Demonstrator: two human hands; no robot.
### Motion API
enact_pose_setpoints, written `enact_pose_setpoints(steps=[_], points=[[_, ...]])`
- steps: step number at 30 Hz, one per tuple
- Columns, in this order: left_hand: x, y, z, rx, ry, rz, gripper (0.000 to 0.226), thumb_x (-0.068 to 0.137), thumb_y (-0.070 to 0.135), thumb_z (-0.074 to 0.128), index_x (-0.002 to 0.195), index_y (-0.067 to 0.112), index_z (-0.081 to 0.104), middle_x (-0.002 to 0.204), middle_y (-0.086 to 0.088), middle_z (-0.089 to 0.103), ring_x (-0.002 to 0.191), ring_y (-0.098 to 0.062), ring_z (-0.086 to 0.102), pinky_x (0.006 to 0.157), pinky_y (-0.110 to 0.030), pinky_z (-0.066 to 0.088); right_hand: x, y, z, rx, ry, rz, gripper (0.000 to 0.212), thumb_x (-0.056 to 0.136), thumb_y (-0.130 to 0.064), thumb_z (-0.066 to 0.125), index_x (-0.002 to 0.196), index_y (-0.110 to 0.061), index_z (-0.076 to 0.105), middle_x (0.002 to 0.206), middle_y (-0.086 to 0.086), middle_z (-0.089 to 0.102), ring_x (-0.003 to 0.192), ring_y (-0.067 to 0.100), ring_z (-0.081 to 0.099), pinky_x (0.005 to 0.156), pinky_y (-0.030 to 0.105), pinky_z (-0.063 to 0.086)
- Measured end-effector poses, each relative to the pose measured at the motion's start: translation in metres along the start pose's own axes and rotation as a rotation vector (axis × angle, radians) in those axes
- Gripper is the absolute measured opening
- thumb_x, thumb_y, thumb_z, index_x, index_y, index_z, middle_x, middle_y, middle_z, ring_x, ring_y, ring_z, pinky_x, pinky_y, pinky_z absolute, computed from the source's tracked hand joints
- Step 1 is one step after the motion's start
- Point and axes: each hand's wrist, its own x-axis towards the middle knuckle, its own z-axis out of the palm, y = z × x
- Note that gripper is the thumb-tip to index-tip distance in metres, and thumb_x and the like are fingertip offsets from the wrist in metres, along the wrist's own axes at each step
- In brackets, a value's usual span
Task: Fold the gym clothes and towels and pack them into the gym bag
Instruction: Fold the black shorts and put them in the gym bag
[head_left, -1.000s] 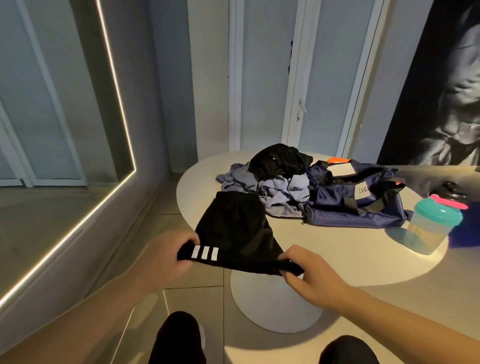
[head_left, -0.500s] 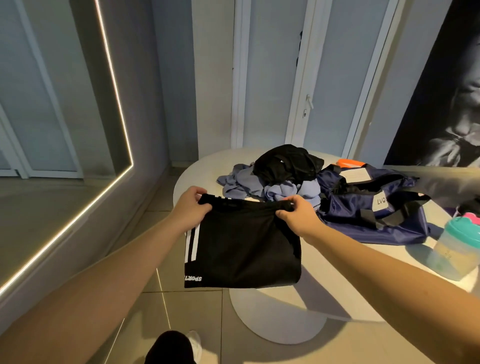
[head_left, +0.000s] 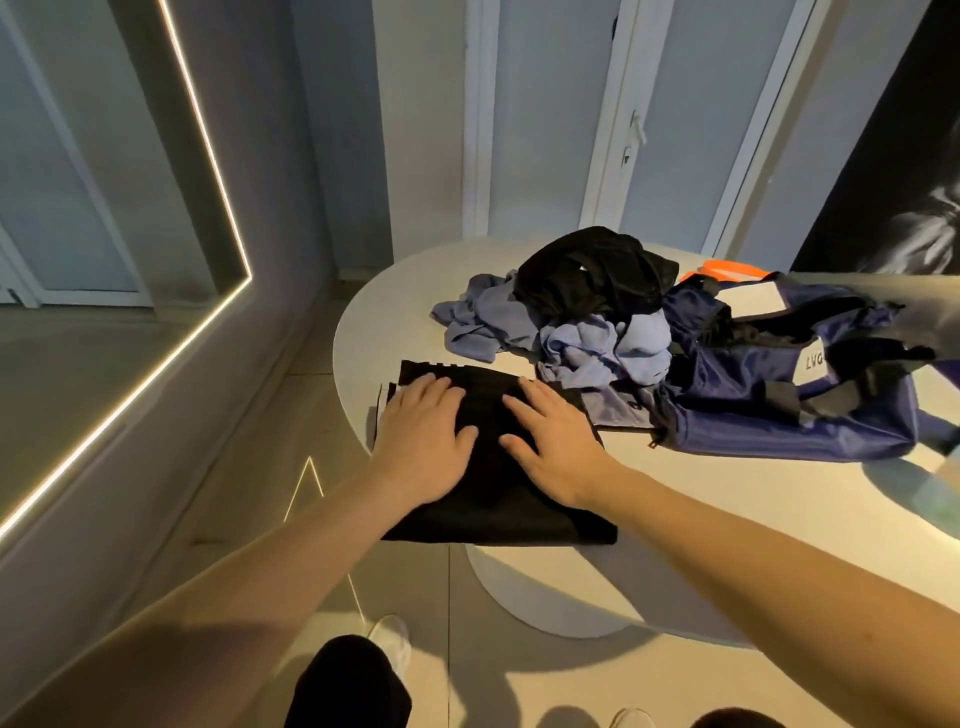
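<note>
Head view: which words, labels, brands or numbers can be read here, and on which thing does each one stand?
"LVG": on the white label on the side of the navy gym bag; the label bends away at its right edge, so any further letters cannot be read.
Black shorts: no print shows.
White tag at the bag's top: no text can be made out.

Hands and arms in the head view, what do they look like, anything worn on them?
Both are bare. The left hand and right hand wear no gloves and no visible rings. The left forearm and right forearm show no sleeve, watch or band within the frame.
</note>
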Motion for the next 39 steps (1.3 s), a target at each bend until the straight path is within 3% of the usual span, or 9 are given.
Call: enact_pose_setpoints(steps=[3,9,15,18,24,28,33,35,39], points=[[-0.020,0.000,0.023,-0.015,-0.198,-0.025,0.067,0.104,0.056,0.030,0.160,0.020,0.019,0.168,-0.001,0.012,0.155,-0.020,0.004,0.127,-0.042,0.008,-0.007,0.004,0.019,-0.046,-0.133,0.014,0.061,0.105,-0.055,0.028,0.159,-0.028,0.022,0.169,0.000,0.004,0.155,0.017,-0.004,0.125,0.041,0.003],[-0.023,-0.010,0.037,0.100,-0.278,0.011,0.073,0.103,0.060,0.020,0.161,0.018,0.008,0.169,-0.003,0.000,0.155,-0.021,-0.005,0.127,-0.044,0.005,-0.008,0.000,0.017,-0.018,-0.206,0.032,0.060,0.105,-0.053,0.029,0.159,-0.026,0.024,0.169,0.001,0.005,0.155,0.018,-0.004,0.126,0.043,0.002],[-0.055,0.026,-0.004,0.030,-0.054,0.179,0.057,0.102,0.055,0.038,0.150,0.024,0.042,0.160,0.002,0.034,0.150,-0.016,0.022,0.127,-0.040,0.008,-0.041,0.005,-0.018,0.221,0.138,0.159,0.037,0.099,-0.025,0.053,0.135,-0.018,0.061,0.145,0.003,0.054,0.139,0.024,0.041,0.115,0.043,0.033],[-0.083,0.053,-0.011,-0.043,-0.150,0.350,0.069,0.095,0.066,0.043,0.152,0.027,0.039,0.159,0.009,0.031,0.148,-0.011,0.021,0.122,-0.032,0.011,-0.071,0.009,-0.029,0.281,0.074,0.059,0.035,0.099,-0.029,0.054,0.131,-0.018,0.062,0.132,0.002,0.063,0.124,0.022,0.055,0.105,0.039,0.042],[-0.104,0.051,0.016,0.078,-0.267,0.466,0.090,0.085,0.074,0.054,0.155,0.024,0.028,0.160,0.007,0.028,0.148,-0.011,0.021,0.124,-0.036,0.021,-0.122,0.016,-0.032,0.028,-0.269,-0.112,0.070,0.096,-0.070,0.038,0.155,-0.033,0.034,0.164,-0.008,0.025,0.150,0.012,0.019,0.121,0.041,0.012],[-0.118,0.041,0.026,0.189,-0.052,0.607,0.063,0.076,0.044,0.079,0.129,0.020,0.055,0.131,0.002,0.056,0.126,-0.017,0.053,0.118,-0.033,0.030,-0.144,0.008,-0.035,-0.099,-0.211,-0.267,0.078,0.088,-0.080,0.038,0.152,-0.034,0.037,0.151,-0.009,0.041,0.129,0.014,0.037,0.109,0.037,0.025],[-0.138,0.041,0.031,0.154,0.014,0.651,0.073,0.058,0.035,0.090,0.124,0.021,0.061,0.120,0.002,0.063,0.115,-0.017,0.060,0.110,-0.038,0.046,-0.149,-0.003,-0.051,0.165,-0.158,-0.356,0.041,0.094,-0.042,0.052,0.133,-0.032,0.059,0.115,-0.011,0.062,0.106,0.008,0.048,0.100,0.041,0.035],[-0.141,0.035,0.026,0.093,0.009,0.611,0.066,0.066,0.035,0.086,0.127,0.024,0.063,0.125,0.007,0.064,0.120,-0.013,0.059,0.110,-0.038,0.046,-0.144,0.006,-0.059,0.211,-0.122,-0.370,0.053,0.082,-0.026,0.050,0.134,-0.026,0.059,0.132,-0.009,0.060,0.124,0.007,0.046,0.109,0.040,0.031],[-0.140,0.025,0.009,-0.195,-0.094,0.421,0.052,0.090,0.023,0.060,0.141,0.028,0.054,0.140,0.013,0.055,0.134,-0.002,0.046,0.117,-0.028,0.034,-0.128,0.024,-0.062,0.059,-0.311,-0.369,0.077,0.080,-0.034,0.051,0.155,-0.028,0.034,0.164,-0.009,0.025,0.152,0.003,0.009,0.123,0.042,0.007]])
